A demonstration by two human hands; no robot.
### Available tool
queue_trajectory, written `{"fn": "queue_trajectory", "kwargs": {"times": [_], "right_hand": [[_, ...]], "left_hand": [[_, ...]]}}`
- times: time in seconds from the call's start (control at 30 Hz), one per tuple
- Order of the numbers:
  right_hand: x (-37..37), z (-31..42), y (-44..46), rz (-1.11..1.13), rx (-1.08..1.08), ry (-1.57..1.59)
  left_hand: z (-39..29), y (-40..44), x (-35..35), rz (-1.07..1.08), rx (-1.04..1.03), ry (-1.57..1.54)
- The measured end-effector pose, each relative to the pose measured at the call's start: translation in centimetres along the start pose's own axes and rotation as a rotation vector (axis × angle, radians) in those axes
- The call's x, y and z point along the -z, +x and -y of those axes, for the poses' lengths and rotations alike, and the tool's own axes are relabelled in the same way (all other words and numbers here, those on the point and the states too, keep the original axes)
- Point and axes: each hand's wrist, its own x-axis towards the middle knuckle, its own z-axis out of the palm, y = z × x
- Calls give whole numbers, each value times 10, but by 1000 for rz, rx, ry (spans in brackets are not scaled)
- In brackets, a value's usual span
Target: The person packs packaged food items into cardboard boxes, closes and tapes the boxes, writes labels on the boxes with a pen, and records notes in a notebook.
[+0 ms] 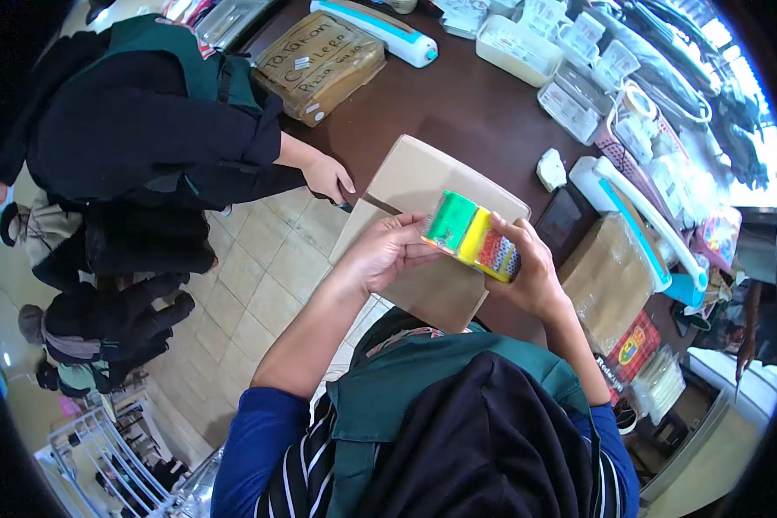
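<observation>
Smooth brown tabletop stretches beyond hands holding a glossy, rectangular packet.

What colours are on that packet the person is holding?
The packet shows green, yellow and patterned red, clearest in the head view.

Probably a shop, dark counter, wrapped parcel, tiled floor
</observation>
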Motion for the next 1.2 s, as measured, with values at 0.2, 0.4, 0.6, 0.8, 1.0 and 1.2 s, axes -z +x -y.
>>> {"fn": "queue_trajectory", "kwargs": {"times": [0.2, 0.4, 0.6, 0.8, 1.0, 1.2], "right_hand": [[4, 15, 6, 57, 51, -53], [7, 19, 5, 18, 20, -102], [-15, 56, 31, 154, -69, -279], [-31, 65, 50, 188, -106, -388], [-35, 68, 52, 189, -104, -425], [-34, 71, 51, 187, -92, -449]], "left_hand": [[-5, 14, 9, -85, -266, 243], [-85, -10, 87, -362, -483, 271], [-80, 14, 135, -465, -424, 378], [-17, 72, 175, -472, -366, 376], [20, 101, 165, -533, -535, 1038], [24, 123, 180, -662, -419, 1268]]}}
